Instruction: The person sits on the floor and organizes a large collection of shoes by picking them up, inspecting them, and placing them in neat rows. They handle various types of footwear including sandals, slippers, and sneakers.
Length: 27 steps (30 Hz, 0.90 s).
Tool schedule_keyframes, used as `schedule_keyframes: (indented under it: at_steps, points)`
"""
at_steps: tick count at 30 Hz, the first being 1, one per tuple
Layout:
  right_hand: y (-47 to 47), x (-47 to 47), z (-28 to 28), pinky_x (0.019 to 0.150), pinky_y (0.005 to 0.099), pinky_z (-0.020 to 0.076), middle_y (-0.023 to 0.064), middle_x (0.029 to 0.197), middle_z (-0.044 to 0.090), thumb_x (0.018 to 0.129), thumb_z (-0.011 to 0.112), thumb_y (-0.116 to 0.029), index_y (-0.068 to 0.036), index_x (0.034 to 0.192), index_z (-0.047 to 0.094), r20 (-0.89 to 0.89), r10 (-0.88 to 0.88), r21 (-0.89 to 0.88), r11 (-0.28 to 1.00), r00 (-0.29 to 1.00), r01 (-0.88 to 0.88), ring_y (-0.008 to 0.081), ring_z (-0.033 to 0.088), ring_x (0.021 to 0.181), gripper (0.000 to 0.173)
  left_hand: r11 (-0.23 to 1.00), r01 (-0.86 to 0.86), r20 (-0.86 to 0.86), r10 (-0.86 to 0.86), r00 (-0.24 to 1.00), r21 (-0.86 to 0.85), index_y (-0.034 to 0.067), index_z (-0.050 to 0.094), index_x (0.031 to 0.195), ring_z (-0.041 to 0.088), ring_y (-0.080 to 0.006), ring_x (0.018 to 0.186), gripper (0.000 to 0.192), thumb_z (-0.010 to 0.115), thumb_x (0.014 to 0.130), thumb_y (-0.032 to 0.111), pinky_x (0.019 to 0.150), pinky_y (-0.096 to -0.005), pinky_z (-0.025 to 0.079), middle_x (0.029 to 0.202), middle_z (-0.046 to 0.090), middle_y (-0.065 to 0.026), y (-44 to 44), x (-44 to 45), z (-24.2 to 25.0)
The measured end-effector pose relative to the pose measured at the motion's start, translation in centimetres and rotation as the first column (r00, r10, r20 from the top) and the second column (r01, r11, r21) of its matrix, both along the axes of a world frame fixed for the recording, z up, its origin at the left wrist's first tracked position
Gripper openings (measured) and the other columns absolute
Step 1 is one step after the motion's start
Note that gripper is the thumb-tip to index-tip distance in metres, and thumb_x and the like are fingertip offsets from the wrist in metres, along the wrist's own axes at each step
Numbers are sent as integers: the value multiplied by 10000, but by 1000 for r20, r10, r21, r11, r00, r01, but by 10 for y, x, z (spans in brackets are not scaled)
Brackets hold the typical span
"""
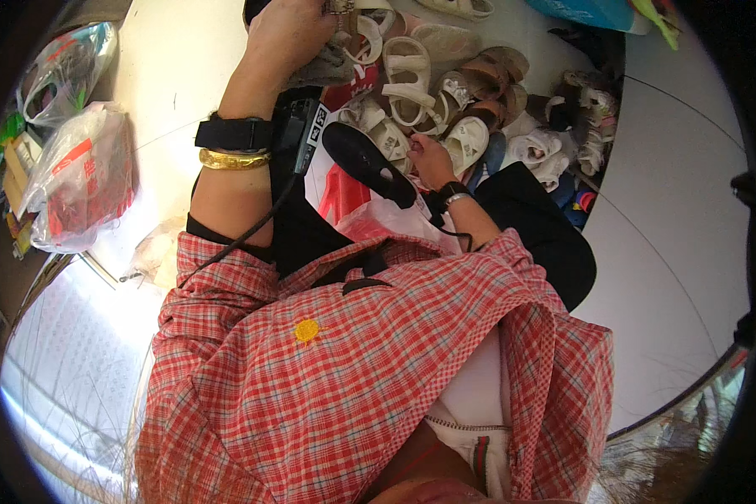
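Note:
At the top edge my left hand [296, 34] is closed on a light sandal with an ornamented strap [340, 7]; the frame cuts off part of both. Just under that hand is a grey cloth-like item [324, 68]. My right hand [433, 162] has its fingers curled against the side of a white sandal [390, 141]; whether it grips the sandal cannot be told. To its left lies a black shoe [362, 154], sole or upper unclear. Past the right hand spreads a pile of shoes, with a white strapped sandal [407, 79], brown sandals [488, 75] and another white sandal [467, 142].
A black device with printed labels [299, 132] and a cable lies beside my left forearm. Red and clear plastic bags [346, 195] are near my lap. Filled plastic bags [82, 179] stand at left. White shoes [535, 148] sit right of the pile; a blue item [589, 12] is at top right.

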State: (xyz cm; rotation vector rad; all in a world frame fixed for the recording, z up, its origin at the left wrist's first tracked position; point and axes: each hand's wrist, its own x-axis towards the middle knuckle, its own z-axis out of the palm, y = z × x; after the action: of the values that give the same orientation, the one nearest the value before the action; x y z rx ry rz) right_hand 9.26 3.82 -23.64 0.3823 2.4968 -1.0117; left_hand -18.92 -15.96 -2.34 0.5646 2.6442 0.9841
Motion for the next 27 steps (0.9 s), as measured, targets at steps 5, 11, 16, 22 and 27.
schedule_keyframes:
  at_steps: [5,11,16,22,27]
  points:
    - [-13,-2,-21,810,425,464,233,996,625,733,694,-275,22,1017,575,424,13,66,997,906,-45,374,589,945,428,998,26,-32,-29,999,-65,40,629,944,602,-391,834,216,521,766,98,717,-447,488,828,622,-230,5,4,-4]
    - [-12,-13,5,808,400,476,201,964,648,688,683,-269,-19,1001,622,318,-187,-107,967,929,231,360,607,917,405,996,72,-31,-73,997,-48,45,632,940,605,-389,828,213,522,772,114,718,-449,489,829,625,-227,6,4,-8]
    - [46,-48,70,678,304,488,99,844,667,707,675,-227,5,978,646,185,-269,-150,943,945,298,196,621,739,359,992,97,-30,-99,995,-81,48,631,957,610,-383,833,224,518,786,139,729,-445,493,840,630,-221,5,6,-17]
    - [112,-80,121,677,217,465,-12,867,638,798,676,-169,10,994,650,234,-351,-450,788,907,421,69,561,743,268,967,211,22,-210,977,-144,193,638,1085,622,-328,902,336,555,761,168,771,-434,504,945,660,-136,4,8,-37]
    - [142,-113,144,695,248,480,1,918,647,801,668,-188,-25,1071,642,257,-153,-285,932,954,226,88,576,773,316,957,238,-9,-243,970,-165,194,639,1082,623,-329,896,328,550,768,160,776,-436,503,948,659,-139,0,10,-43]
